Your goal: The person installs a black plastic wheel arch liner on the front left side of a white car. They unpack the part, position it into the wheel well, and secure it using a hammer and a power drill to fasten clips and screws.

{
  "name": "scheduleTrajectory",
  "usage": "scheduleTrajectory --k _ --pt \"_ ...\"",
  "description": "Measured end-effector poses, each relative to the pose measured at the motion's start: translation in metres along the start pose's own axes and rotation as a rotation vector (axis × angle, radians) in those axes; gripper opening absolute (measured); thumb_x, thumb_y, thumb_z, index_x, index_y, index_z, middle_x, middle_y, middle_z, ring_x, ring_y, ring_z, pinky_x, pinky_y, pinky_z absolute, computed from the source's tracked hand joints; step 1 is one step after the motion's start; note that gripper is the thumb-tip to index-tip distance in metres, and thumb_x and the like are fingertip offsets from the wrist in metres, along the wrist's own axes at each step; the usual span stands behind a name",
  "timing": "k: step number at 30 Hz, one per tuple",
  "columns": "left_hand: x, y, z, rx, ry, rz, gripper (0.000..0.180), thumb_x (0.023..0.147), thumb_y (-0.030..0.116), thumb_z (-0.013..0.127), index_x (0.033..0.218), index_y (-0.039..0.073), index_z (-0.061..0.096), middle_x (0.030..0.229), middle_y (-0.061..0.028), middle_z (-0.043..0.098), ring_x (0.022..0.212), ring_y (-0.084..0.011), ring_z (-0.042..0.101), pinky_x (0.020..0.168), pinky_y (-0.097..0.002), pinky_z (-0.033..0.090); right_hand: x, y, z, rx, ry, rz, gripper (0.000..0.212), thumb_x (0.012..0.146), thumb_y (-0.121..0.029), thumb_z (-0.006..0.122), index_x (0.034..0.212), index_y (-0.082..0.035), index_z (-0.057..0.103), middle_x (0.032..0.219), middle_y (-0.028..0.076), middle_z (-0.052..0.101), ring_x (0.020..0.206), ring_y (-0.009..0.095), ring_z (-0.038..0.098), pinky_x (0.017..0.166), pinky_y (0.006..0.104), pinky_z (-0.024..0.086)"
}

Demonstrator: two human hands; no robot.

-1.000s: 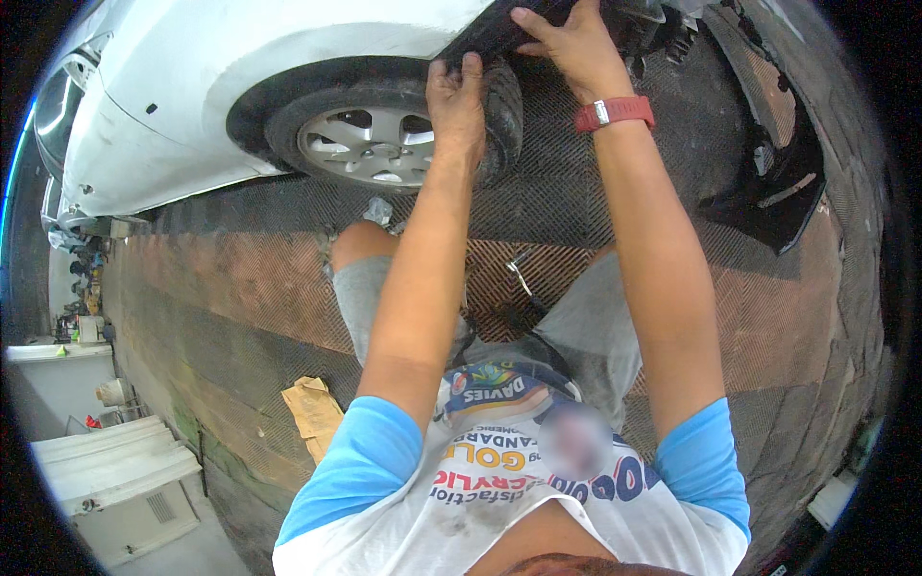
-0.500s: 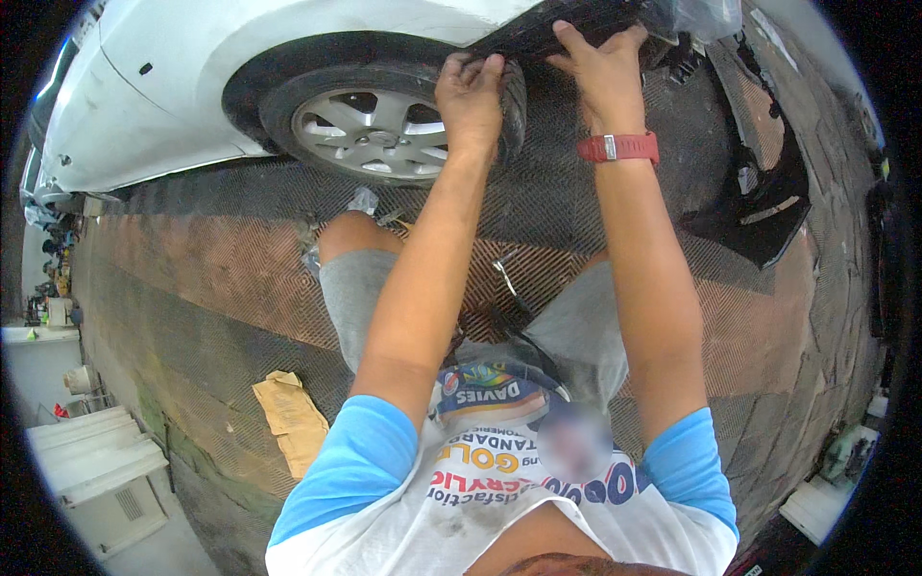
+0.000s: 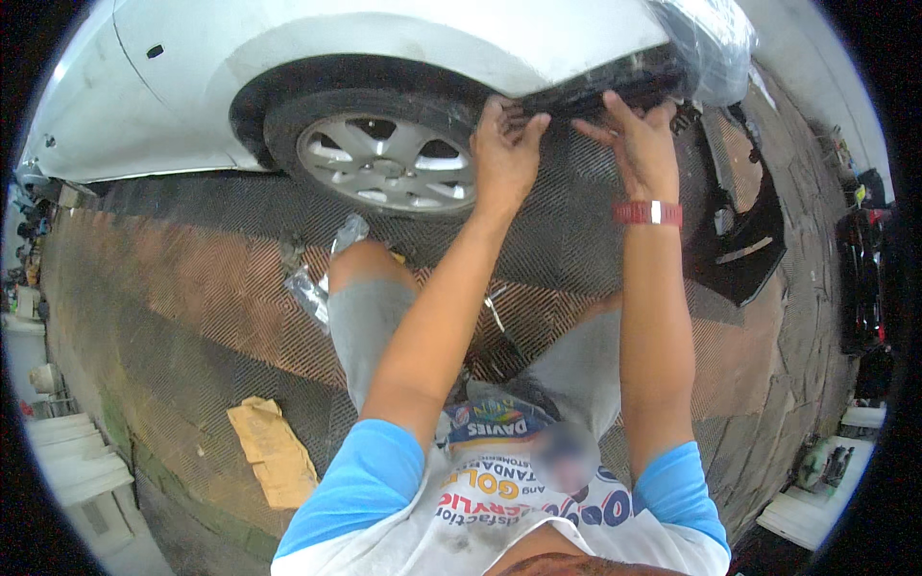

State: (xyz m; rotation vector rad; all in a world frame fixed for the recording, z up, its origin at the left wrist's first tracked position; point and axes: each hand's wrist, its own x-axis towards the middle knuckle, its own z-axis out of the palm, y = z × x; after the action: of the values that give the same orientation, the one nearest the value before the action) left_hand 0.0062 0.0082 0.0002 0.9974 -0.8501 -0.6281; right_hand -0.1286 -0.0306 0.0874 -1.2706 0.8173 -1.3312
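A white car stands ahead, its body panel (image 3: 413,58) curving over a wheel (image 3: 384,163) with a grey spoked rim. Behind the wheel arch, a black lower trim (image 3: 615,82) runs below the white panel. My left hand (image 3: 506,158) is at the trim's corner beside the tyre, its fingers curled; what they grip is hidden. My right hand (image 3: 645,154), with a red watch (image 3: 648,212) on the wrist, reaches up under the trim. Its thumb and fingers are spread, fingertips close to or touching the black edge.
Clear plastic film (image 3: 711,48) covers the car's corner at right. A detached black panel (image 3: 749,240) lies on the ribbed mat (image 3: 192,278) to the right. Brown paper (image 3: 274,451) and a clear plastic wrapper (image 3: 309,296) lie at left. White cabinets (image 3: 82,451) stand far left.
The view has shifted, so the car and both hands sit lower in the picture. Both hands stay at the black trim, the left still curled and the right still spread.
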Motion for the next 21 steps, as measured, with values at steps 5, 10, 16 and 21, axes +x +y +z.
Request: scheduleTrajectory --k 5,10,16,21 --pt "0.003 -0.003 -0.001 -0.084 -0.028 -0.025 0.029 0.086 0.001 0.075 0.109 -0.002 0.057 0.102 -0.0124 0.068 0.095 -0.015 0.066 0.083 -0.0296 0.054 -0.001 -0.006 0.004 -0.054 0.051 0.029 0.058 0.095 0.002 0.059 0.139 0.001 0.021 0.122 0.021 0.051 0.106 0.036 0.064 0.081 0.0517 0.064" --pt "0.008 -0.011 -0.001 -0.035 0.013 0.1 0.021 0.086 0.007 0.075 0.098 -0.003 0.061 0.092 -0.0189 0.073 0.087 -0.0252 0.074 0.076 -0.0361 0.058 -0.004 -0.011 0.013 -0.072 0.097 0.057 0.064 0.093 0.004 0.059 0.144 -0.003 0.022 0.116 0.016 0.054 0.099 0.029 0.064 0.078 0.0503 0.065" --pt "0.006 -0.021 -0.002 -0.029 0.015 0.095 0.021 0.084 0.008 0.077 0.096 -0.002 0.063 0.089 -0.0157 0.072 0.083 -0.0271 0.074 0.074 -0.0359 0.058 -0.005 -0.011 0.018 -0.174 0.178 0.073 0.056 0.095 0.0 0.059 0.144 -0.006 0.032 0.119 0.014 0.059 0.101 0.029 0.067 0.078 0.0454 0.063" --pt "0.001 -0.031 0.012 -0.352 0.02 -0.066 0.03 0.086 0.008 0.076 0.107 -0.002 0.057 0.099 -0.0152 0.07 0.091 -0.0232 0.071 0.079 -0.0345 0.056 -0.001 -0.01 0.019 -0.218 0.211 0.113 0.051 0.095 0.001 0.057 0.141 -0.009 0.036 0.115 0.011 0.063 0.097 0.028 0.068 0.079 0.0479 0.062"
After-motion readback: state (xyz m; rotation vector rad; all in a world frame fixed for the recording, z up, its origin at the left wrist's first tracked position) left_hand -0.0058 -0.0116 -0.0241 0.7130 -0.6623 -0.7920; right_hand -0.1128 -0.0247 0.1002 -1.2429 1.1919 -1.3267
